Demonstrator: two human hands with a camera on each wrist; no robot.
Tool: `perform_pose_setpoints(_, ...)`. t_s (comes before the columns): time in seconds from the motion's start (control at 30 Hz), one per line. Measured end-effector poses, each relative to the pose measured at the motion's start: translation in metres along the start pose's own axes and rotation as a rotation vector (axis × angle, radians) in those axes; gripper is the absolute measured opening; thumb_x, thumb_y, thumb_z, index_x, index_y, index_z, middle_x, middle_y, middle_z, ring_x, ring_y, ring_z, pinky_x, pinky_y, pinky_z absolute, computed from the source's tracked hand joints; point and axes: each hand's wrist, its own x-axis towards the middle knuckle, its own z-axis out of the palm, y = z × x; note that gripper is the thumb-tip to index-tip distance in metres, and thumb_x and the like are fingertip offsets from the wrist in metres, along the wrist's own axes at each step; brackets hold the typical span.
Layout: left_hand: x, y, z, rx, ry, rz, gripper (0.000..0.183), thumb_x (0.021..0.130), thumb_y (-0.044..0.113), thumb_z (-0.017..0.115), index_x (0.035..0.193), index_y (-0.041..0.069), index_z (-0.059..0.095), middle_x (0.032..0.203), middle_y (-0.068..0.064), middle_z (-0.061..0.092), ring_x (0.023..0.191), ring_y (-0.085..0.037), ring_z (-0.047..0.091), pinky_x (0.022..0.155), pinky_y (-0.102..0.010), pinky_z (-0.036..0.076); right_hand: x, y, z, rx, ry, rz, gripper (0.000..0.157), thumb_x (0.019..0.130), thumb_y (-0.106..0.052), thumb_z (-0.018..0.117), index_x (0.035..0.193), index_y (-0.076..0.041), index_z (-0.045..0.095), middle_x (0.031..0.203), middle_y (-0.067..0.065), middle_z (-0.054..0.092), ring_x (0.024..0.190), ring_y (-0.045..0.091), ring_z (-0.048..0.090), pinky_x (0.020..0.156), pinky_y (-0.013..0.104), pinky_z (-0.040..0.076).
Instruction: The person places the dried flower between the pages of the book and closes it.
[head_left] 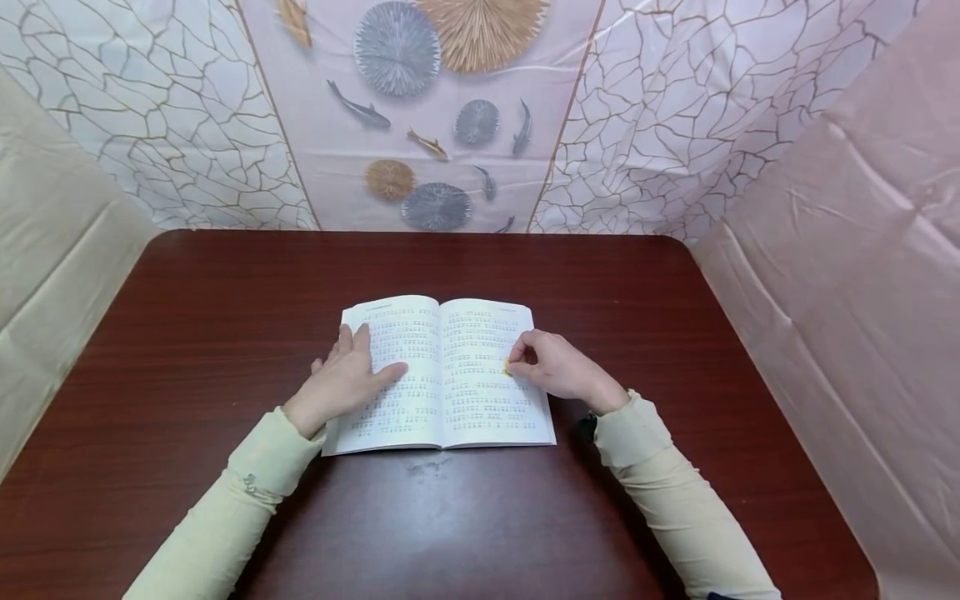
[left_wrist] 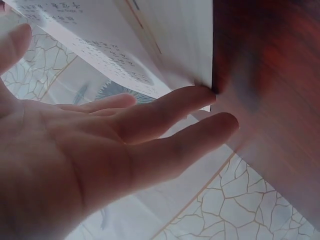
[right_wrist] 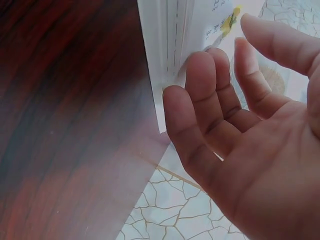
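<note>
An open book [head_left: 441,417] with printed pages lies on the dark table. My left hand [head_left: 341,383] rests on its left page, fingers and thumb spread. In the left wrist view, two fingers of the left hand [left_wrist: 165,130] reach past the book's outer edge [left_wrist: 195,55]. At the right page, my right hand [head_left: 562,365] pinches a small yellow piece [head_left: 507,367] with thumb and index finger. Seen from the right wrist, the yellow piece [right_wrist: 231,21] has a dark streak and sits by the thumb tip; the other fingers of the right hand [right_wrist: 235,115] are bent beside the page edge.
The reddish-brown table [head_left: 225,292] extends around the book on all sides. Behind it hangs a patterned cloth [head_left: 450,125], and a pale cloth [head_left: 825,250] covers the right side. A dark object [head_left: 587,427] shows partly by the right cuff.
</note>
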Motion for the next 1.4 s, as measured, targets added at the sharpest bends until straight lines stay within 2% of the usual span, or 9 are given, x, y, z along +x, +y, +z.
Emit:
perform_pose_setpoints(0.2,-0.001,0.001,-0.002,-0.020,0.015,0.003,0.098,0.093,0.057,0.051,0.152,-0.008,0.007,0.154,-0.037,-0.003,0.138,-0.055,0.019,0.105,-0.072,0.012,-0.003,-0.004,0.000,0.008,0.009,0.040,0.011,0.090,-0.014,0.069,0.095,-0.008,0.061,0.086,0.004,0.058,0.078,0.017,0.053,0.068,0.030,0.046)
perform_pose_setpoints(0.33,0.000,0.000,-0.006,-0.051,0.023,-0.006,0.095,0.094,0.054,0.050,0.150,-0.011,0.010,0.153,-0.038,-0.003,0.136,-0.056,0.022,0.105,-0.070,0.017,-0.008,-0.008,0.002,-0.055,0.028,0.073,0.022,0.091,-0.016,0.067,0.107,-0.005,0.059,0.097,0.008,0.056,0.084,0.020,0.053,0.071,0.032,0.046)
perform_pose_setpoints(0.57,0.006,-0.008,-0.015,-0.173,0.075,-0.072,0.084,0.097,0.046,0.049,0.146,-0.014,0.018,0.144,-0.038,0.026,0.132,-0.050,0.027,0.105,-0.059,0.029,-0.018,-0.009,0.002,-0.201,0.077,0.137,0.039,0.092,-0.027,0.065,0.124,-0.006,0.056,0.116,0.008,0.055,0.100,0.023,0.052,0.080,0.041,0.048)
perform_pose_setpoints(0.73,0.007,-0.010,-0.019,-0.246,0.065,-0.137,0.081,0.097,0.044,0.048,0.148,-0.012,0.017,0.143,-0.038,0.026,0.132,-0.050,0.028,0.105,-0.059,0.030,-0.021,-0.006,0.001,-0.197,0.047,0.138,0.046,0.094,-0.027,0.063,0.132,-0.003,0.053,0.128,0.014,0.054,0.115,0.027,0.051,0.091,0.046,0.045)
perform_pose_setpoints(0.9,0.008,-0.011,-0.022,-0.345,0.044,-0.152,0.081,0.098,0.043,0.047,0.149,-0.010,0.013,0.147,-0.037,0.021,0.136,-0.046,0.026,0.107,-0.057,0.029,-0.021,-0.004,0.001,-0.178,0.009,0.132,0.049,0.095,-0.026,0.063,0.134,0.000,0.051,0.135,0.016,0.053,0.125,0.027,0.048,0.100,0.046,0.042)
perform_pose_setpoints(1.03,0.007,-0.011,-0.026,-0.425,0.029,-0.159,0.080,0.098,0.040,0.046,0.149,-0.011,0.012,0.151,-0.034,0.020,0.137,-0.041,0.027,0.108,-0.054,0.029,-0.022,-0.003,-0.001,-0.153,0.010,0.136,0.050,0.095,-0.025,0.063,0.135,0.001,0.050,0.135,0.016,0.054,0.122,0.026,0.051,0.098,0.045,0.043)
perform_pose_setpoints(1.23,0.008,-0.011,-0.028,-0.501,0.041,-0.184,0.071,0.099,0.036,0.047,0.146,-0.011,0.021,0.147,-0.029,0.030,0.127,-0.035,0.038,0.104,-0.049,0.034,-0.022,-0.002,-0.002,-0.139,0.013,0.137,0.048,0.095,-0.025,0.063,0.134,0.000,0.051,0.133,0.015,0.056,0.116,0.024,0.055,0.095,0.043,0.045)
perform_pose_setpoints(1.4,0.011,-0.012,-0.029,-0.546,0.054,-0.220,0.071,0.099,0.035,0.046,0.147,-0.010,0.019,0.151,-0.029,0.025,0.133,-0.036,0.033,0.107,-0.051,0.031,-0.022,-0.001,-0.002,-0.127,0.018,0.149,0.045,0.095,-0.025,0.063,0.132,-0.002,0.053,0.129,0.013,0.059,0.105,0.022,0.057,0.088,0.040,0.046)
